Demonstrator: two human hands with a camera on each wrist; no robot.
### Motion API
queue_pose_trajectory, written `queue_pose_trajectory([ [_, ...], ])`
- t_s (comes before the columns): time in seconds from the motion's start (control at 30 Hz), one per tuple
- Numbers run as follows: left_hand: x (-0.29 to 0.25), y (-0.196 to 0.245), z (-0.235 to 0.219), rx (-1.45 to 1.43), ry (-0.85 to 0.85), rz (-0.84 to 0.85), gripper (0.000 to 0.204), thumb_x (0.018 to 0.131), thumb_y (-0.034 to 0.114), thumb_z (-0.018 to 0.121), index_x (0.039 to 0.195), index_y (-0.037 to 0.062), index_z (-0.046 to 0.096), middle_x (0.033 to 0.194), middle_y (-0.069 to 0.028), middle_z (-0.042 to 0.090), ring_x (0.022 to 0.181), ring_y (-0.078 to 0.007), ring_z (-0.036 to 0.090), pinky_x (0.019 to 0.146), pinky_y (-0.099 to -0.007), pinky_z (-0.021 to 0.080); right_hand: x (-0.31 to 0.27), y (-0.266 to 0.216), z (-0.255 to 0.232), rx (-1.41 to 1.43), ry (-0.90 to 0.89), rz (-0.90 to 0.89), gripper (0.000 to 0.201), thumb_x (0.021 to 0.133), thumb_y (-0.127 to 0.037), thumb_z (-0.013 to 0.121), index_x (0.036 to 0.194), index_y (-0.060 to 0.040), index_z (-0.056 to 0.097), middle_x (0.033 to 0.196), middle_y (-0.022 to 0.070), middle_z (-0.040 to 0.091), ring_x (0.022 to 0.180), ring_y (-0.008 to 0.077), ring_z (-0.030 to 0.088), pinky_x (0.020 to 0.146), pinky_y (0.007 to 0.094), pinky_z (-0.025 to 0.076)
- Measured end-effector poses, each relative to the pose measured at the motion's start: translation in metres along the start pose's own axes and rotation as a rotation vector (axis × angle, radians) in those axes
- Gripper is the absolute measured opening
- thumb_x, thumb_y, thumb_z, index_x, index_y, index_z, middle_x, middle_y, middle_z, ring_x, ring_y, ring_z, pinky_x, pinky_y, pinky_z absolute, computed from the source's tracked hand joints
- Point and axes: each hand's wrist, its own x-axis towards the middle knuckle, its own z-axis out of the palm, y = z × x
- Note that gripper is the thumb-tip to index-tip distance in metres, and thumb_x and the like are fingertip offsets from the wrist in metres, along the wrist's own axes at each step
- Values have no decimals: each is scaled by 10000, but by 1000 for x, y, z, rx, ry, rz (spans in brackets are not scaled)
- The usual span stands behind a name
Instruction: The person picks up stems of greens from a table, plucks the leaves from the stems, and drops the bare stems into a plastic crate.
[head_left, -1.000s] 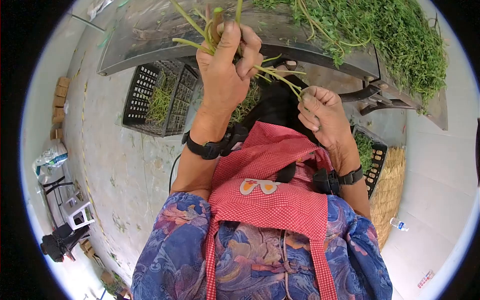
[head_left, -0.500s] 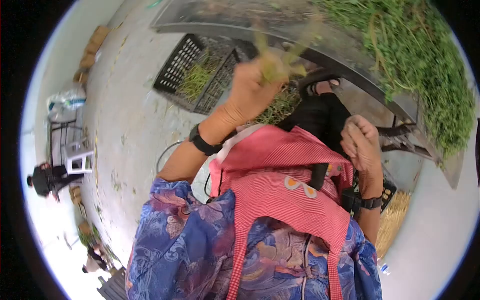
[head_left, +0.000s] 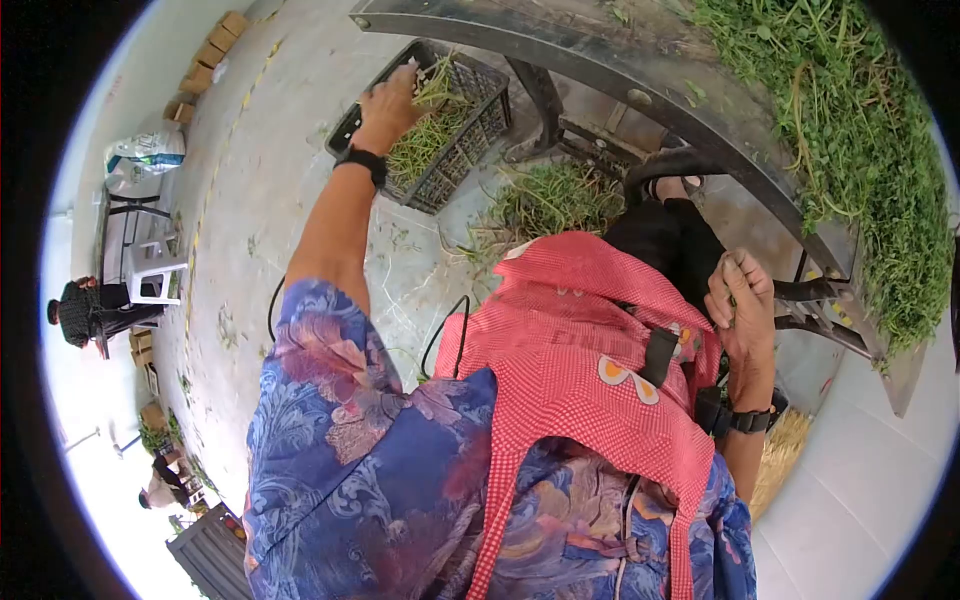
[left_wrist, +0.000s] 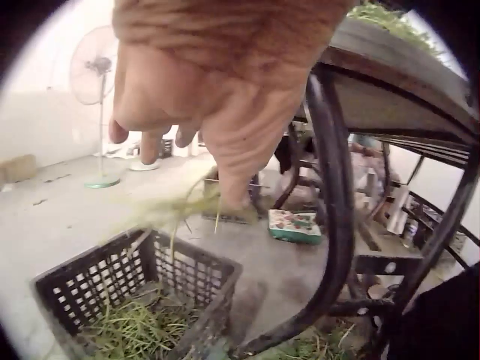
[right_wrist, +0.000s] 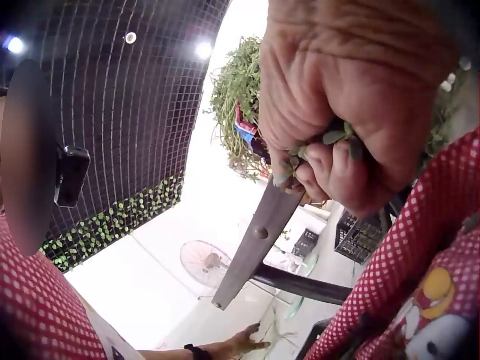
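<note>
In the head view the left hand (head_left: 390, 108) is stretched out over a black crate (head_left: 462, 150) holding cut green stems (head_left: 425, 140). The left wrist view shows that hand (left_wrist: 217, 112) with its fingers spread, and blurred stems (left_wrist: 176, 212) in the air below it, above the crate (left_wrist: 161, 262). Near the apron's right side, the right hand (head_left: 742, 300) is curled. The right wrist view has the right hand (right_wrist: 337, 150) gripping small green leaves (right_wrist: 341, 137) that poke out between the fingers.
A dark-edged table (head_left: 600, 75) bears a heap of greens (head_left: 830, 110) at the upper right. More stems (head_left: 560, 197) lie on the floor beside the feet. A white stool (head_left: 155, 270) and a seated person (head_left: 80, 310) are far left.
The left hand has moved left from in front of the table to over the crate and let go of its stems. The right hand no longer touches them and has moved rightwards. The head view has shifted.
</note>
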Motion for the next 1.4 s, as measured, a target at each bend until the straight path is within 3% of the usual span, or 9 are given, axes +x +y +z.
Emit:
queue_pose_trajectory([
  [0.2,-17,-26,25,-38,-130,-375,526,800,371,634,1245,131,491,1238,-129,520,1117,-278,519,904,-482,385,-13,-2,-31,66,91,-32,100,909,-141,546,866,-53,529,569,-25,412,404,36,295,348,182,225],
  [0.47,-57,52,54,-571,-179,-120,331,895,233,552,1079,-39,598,972,-134,670,843,-187,641,744,-278,476,-101,21,-196,287,819,-200,111,883,-155,582,839,-91,502,608,-5,443,462,89,346,400,244,275],
  [0.53,-47,82,48,-593,-289,-95,328,897,235,554,1068,-42,599,966,-129,668,807,-176,634,724,-272,478,-134,31,-226,7,1044,-329,127,868,-142,600,901,-53,515,600,11,433,477,104,357,418,260,282],
  [0.57,-46,90,43,-585,-366,-119,325,899,237,555,1057,-44,600,960,-123,667,771,-164,627,705,-265,480,-146,38,-244,-718,931,-411,222,854,-141,615,1017,-18,528,720,60,536,548,149,458,465,281,366],
  [0.63,-61,96,76,-748,-262,-13,263,888,210,563,1012,-16,618,914,-130,665,773,-165,631,688,-272,480,-218,88,-312,-1473,1109,40,375,853,-142,611,1181,-6,490,964,121,597,719,201,571,555,321,454],
  [0.73,-50,164,-6,-823,-121,192,139,859,150,586,892,25,635,819,-129,643,746,-217,620,673,-308,476,-227,114,-356,-1013,1472,-139,715,799,-191,674,1390,-62,294,1209,200,535,965,227,595,680,340,501],
  [0.93,-24,236,-111,-731,330,543,32,809,86,613,801,58,625,793,-89,624,712,-283,582,648,-341,439,-142,-33,-224,-771,1550,-308,521,815,-153,654,1288,-39,466,1161,146,575,979,198,581,799,292,474],
  [1.03,13,241,-136,-603,634,601,130,794,87,622,686,59,557,666,-68,565,609,-266,529,577,-350,401,-83,-95,-148,-952,1138,-828,349,843,-72,597,1184,-20,548,1112,106,592,963,181,583,796,276,467],
  [1.4,76,220,-113,-437,335,151,317,852,246,580,633,47,468,587,-124,467,544,-319,475,496,-387,366,117,-197,-55,-1128,542,-1005,221,809,-101,591,1017,-34,623,947,127,635,813,240,619,693,282,492],
])
